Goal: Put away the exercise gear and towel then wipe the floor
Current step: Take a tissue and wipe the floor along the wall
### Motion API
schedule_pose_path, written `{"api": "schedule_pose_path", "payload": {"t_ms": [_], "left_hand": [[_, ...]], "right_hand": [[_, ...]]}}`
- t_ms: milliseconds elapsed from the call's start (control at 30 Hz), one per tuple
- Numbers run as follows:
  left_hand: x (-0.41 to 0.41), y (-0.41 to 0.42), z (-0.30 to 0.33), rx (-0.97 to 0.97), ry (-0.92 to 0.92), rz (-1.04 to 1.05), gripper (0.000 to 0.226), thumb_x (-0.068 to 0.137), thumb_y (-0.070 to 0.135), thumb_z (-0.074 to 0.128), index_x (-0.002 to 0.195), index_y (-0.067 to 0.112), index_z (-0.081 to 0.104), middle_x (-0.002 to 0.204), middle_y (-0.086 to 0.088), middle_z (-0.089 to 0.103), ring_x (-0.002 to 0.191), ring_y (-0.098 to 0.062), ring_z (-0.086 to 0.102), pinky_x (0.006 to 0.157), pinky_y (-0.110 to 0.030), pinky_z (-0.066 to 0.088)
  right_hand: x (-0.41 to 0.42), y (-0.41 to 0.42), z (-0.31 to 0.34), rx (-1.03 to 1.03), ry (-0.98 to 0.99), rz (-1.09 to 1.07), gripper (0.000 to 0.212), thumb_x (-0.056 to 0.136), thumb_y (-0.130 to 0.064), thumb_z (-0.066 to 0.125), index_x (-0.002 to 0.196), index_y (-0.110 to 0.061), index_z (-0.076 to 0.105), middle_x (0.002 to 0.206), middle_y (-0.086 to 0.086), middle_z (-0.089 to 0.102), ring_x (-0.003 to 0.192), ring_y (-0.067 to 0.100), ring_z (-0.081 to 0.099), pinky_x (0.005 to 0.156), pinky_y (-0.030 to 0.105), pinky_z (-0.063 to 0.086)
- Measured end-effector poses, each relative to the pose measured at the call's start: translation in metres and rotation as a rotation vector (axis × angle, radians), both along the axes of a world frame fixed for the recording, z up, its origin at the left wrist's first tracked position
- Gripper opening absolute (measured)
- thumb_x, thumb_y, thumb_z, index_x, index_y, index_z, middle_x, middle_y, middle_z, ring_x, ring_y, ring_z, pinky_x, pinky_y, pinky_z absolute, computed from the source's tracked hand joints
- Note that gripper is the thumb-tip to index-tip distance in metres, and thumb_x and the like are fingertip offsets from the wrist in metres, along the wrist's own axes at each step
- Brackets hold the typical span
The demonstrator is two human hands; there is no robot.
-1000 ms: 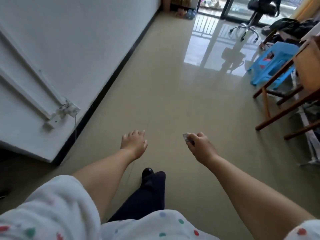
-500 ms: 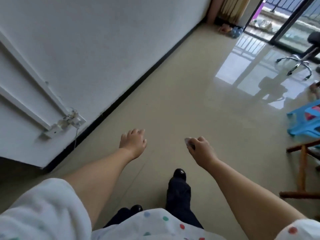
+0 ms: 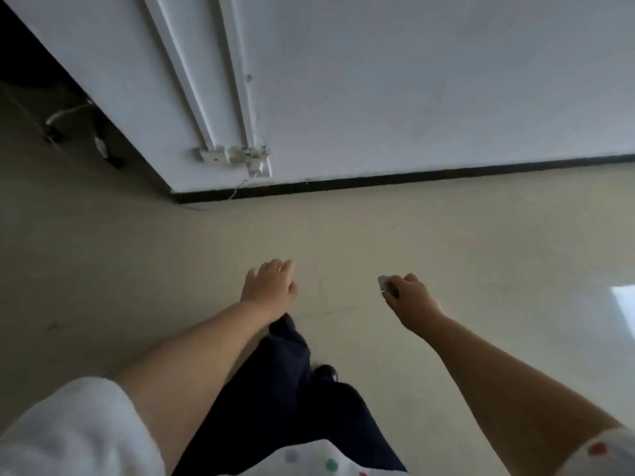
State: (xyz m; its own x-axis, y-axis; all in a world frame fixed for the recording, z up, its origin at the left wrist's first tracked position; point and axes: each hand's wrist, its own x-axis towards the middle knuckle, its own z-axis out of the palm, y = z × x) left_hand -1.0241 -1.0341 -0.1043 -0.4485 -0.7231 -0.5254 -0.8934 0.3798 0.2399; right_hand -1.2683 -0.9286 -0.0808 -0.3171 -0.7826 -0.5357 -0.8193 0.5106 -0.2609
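Note:
My left hand (image 3: 269, 283) hangs in front of me over the beige floor (image 3: 446, 242), fingers loosely curled and holding nothing. My right hand (image 3: 409, 297) is curled round a small pale crumpled thing (image 3: 383, 282) that sticks out past the thumb; I cannot tell what it is. No exercise gear and no towel show in this view. My dark trouser legs and a black shoe (image 3: 326, 372) are below the hands.
A white wall (image 3: 412, 80) with a black skirting strip (image 3: 378, 182) runs straight ahead. A white cable duct ends in a loose socket (image 3: 254, 159) near the wall corner. Left of the corner, a dark opening with cables (image 3: 68, 115) on the floor.
The view has swung left, from looking down the room to facing the wall and its corner. The chairs and blue stool have left the view. Both hands keep their pose.

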Motion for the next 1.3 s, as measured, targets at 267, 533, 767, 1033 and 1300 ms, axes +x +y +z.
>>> {"api": "schedule_pose_path", "payload": {"t_ms": [267, 533, 767, 1033, 1300], "left_hand": [[0.008, -0.049, -0.056, 0.092, -0.138, 0.164, 0.048, 0.1, 0.029, 0.029, 0.145, 0.015, 0.025, 0.143, -0.008, 0.038, 0.129, -0.026, 0.038, 0.104, -0.039, 0.03], [-0.042, -0.095, -0.199, 0.105, -0.038, 0.205, 0.05, 0.098, 0.029, 0.037, 0.145, 0.014, 0.028, 0.143, -0.008, 0.039, 0.131, -0.026, 0.037, 0.105, -0.038, 0.031], [-0.05, -0.122, -0.479, 0.159, -0.093, 0.285, 0.051, 0.098, 0.031, 0.037, 0.146, 0.013, 0.027, 0.145, -0.01, 0.036, 0.132, -0.029, 0.035, 0.104, -0.039, 0.031], [-0.063, -0.133, -0.691, 0.008, -0.071, 0.158, 0.067, 0.095, 0.035, 0.042, 0.152, 0.015, 0.011, 0.16, -0.011, 0.002, 0.147, -0.024, 0.003, 0.114, -0.05, 0.01], [-0.045, -0.159, -0.73, -0.066, -0.044, 0.129, 0.08, 0.077, 0.053, 0.03, 0.145, 0.011, 0.034, 0.155, -0.014, 0.023, 0.145, -0.022, 0.012, 0.101, -0.07, 0.026]], "right_hand": [[-0.008, -0.094, -0.05, 0.03, -0.113, 0.174, 0.027, 0.096, -0.027, 0.05, 0.118, -0.013, 0.058, 0.108, 0.01, 0.051, 0.102, 0.03, 0.053, 0.085, 0.034, 0.046], [-0.037, -0.172, -0.211, 0.166, -0.108, 0.356, 0.031, 0.096, -0.029, 0.049, 0.121, -0.012, 0.057, 0.114, 0.014, 0.052, 0.105, 0.034, 0.053, 0.084, 0.034, 0.042], [-0.039, -0.237, -0.485, 0.154, -0.085, 0.567, 0.03, 0.098, -0.029, 0.045, 0.123, -0.015, 0.054, 0.115, 0.013, 0.05, 0.105, 0.032, 0.051, 0.076, 0.031, 0.038], [-0.014, -0.244, -0.7, 0.041, 0.019, 0.804, 0.05, 0.099, -0.033, 0.038, 0.146, -0.02, 0.03, 0.151, 0.011, 0.032, 0.139, 0.033, 0.028, 0.11, 0.046, 0.032], [-0.029, -0.186, -0.759, -0.199, 0.045, 1.132, 0.067, 0.094, -0.048, 0.031, 0.152, -0.023, 0.009, 0.156, 0.004, 0.025, 0.147, 0.027, 0.003, 0.114, 0.05, 0.014]]}}
